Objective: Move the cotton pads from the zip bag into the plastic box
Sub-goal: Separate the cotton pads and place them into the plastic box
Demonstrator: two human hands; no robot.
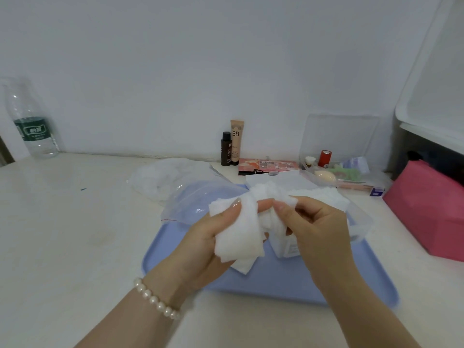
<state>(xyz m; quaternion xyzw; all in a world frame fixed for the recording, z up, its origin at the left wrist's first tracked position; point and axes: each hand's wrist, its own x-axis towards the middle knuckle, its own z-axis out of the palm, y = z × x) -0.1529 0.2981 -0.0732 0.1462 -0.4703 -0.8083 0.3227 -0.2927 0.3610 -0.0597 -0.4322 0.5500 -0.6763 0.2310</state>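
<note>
1. Cotton pads (236, 237): bunch held above blue tray (276, 285), centre frame.
2. Left hand (208, 247) grips bunch; right hand (313, 227) pinches it.
3. Zip bag (200, 199) at 11 o'clock; plastic box (361, 222) at 2 o'clock.

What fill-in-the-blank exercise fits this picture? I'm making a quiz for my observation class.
1. The left hand grips a bunch of white ____.
2. The left wrist wears a ____ bracelet.
3. The clear plastic box rests on a ____ tray.
4. The tan tube by the wall is marked ____.

Missing words: cotton pads; pearl; blue; BB
</note>
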